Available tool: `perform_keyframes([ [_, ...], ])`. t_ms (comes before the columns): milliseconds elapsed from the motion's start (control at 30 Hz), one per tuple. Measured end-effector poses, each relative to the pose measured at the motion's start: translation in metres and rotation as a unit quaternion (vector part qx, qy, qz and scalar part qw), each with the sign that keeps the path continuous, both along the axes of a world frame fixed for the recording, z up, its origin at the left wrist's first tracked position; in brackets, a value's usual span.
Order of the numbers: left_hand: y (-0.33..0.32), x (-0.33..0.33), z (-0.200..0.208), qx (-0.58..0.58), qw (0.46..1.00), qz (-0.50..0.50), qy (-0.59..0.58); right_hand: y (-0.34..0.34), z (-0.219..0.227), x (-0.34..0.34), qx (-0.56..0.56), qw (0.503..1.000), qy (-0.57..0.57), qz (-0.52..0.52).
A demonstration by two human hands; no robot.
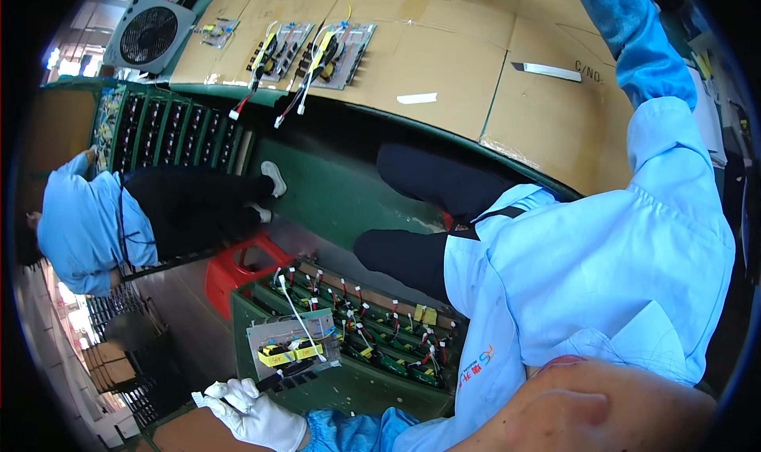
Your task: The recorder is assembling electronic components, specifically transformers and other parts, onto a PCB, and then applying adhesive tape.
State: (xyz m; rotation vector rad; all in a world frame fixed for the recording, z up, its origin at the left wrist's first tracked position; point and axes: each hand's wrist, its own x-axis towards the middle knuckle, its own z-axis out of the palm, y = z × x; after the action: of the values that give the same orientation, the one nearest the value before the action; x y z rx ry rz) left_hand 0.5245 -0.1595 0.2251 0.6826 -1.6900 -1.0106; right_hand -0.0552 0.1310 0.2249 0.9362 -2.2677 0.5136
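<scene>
My left hand (252,417), in a white glove, is at the bottom beside a green bin (372,392). Its fingers are bent together, and a small white piece shows at their tips; what it is stays unclear. Next to the glove, over the bin's corner, is a circuit board (258,341) with yellow-taped parts and a white wire. A dark strip runs from this board toward the glove; I cannot tell whether they touch. My right arm (646,47), in a blue sleeve, reaches over the cardboard-covered table (444,55) and leaves the top edge, hiding the hand.
Two circuit boards (349,63) with wires lie on the table, near a knife-like blade (547,71). A fan (148,32) stands at the far left. Several wired boards fill the bin. A red stool (230,273) stands beyond it. Another person (91,226) bends at a rack (162,135).
</scene>
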Motion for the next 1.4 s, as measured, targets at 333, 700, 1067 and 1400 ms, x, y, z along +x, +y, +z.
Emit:
perform_keyframes([
  [333,0.022,-0.144,0.057,0.179,0.975,-0.063,0.114,0.021,0.039,-0.149,0.060,0.978,0.018,-0.198],
  [700,-0.017,-0.327,0.106,0.178,0.924,-0.337,0.038,0.076,0.013,-0.189,0.007,0.959,-0.018,-0.284],
  [1067,0.008,-0.603,0.090,0.182,0.858,-0.480,0.018,0.243,-0.087,-0.124,0.266,0.912,0.074,-0.303],
  [1400,0.027,-0.767,0.056,0.318,0.831,-0.456,-0.011,0.239,-0.102,-0.058,-0.604,0.523,-0.602,0.025],
])
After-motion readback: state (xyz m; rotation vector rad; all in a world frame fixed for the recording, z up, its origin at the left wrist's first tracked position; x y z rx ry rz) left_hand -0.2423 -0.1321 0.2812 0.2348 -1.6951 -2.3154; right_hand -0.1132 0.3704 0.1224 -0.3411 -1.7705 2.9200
